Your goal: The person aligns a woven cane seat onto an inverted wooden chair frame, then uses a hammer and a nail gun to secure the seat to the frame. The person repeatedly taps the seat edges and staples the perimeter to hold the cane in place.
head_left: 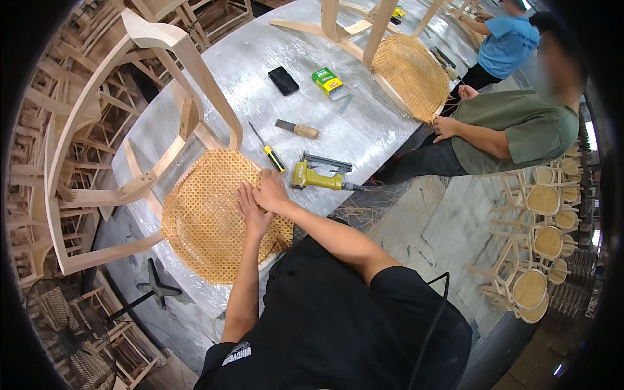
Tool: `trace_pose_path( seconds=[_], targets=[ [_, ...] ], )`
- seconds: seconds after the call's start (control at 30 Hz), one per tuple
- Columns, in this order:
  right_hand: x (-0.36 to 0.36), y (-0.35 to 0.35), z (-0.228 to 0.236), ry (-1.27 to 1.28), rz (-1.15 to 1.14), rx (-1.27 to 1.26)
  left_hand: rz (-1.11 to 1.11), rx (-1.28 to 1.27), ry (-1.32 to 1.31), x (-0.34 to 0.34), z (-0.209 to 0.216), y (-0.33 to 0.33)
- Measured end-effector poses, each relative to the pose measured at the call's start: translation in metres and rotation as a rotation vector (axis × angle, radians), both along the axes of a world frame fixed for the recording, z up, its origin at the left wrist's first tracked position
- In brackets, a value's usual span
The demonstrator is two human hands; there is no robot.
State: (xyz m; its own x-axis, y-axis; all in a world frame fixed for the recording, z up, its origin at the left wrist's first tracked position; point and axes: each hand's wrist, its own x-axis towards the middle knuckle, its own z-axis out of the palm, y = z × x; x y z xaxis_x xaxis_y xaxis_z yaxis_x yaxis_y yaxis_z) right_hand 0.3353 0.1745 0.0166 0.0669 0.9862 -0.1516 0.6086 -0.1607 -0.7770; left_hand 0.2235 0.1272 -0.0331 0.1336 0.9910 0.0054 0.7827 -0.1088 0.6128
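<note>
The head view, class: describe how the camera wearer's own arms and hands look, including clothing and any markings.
Both the left hand and the right hand are ungloved, and the forearms are bare. The wearer has a black T-shirt with short sleeves; white print shows near the left shoulder. A thin black cable runs beside the right sleeve.

Grey floor (450,211); clustered wooden chairs (547,241)
</note>
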Motion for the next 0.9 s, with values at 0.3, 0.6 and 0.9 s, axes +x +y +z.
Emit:
trace_pose_path(
  seconds=[0.3,0.6,0.9],
  targets=[
    [0.009,0.017,-0.01,-0.286,0.067,0.211,0.003,0.035,-0.019,-0.002,-0.005,-0.006],
    [0.027,0.04,-0.019,-0.018,0.164,-0.048,-0.019,0.011,0.157,-0.015,0.012,0.0],
    [0.021,0.04,-0.011,-0.274,0.256,-0.008,-0.023,0.02,0.104,-0.015,0.01,0.017]
  ],
)
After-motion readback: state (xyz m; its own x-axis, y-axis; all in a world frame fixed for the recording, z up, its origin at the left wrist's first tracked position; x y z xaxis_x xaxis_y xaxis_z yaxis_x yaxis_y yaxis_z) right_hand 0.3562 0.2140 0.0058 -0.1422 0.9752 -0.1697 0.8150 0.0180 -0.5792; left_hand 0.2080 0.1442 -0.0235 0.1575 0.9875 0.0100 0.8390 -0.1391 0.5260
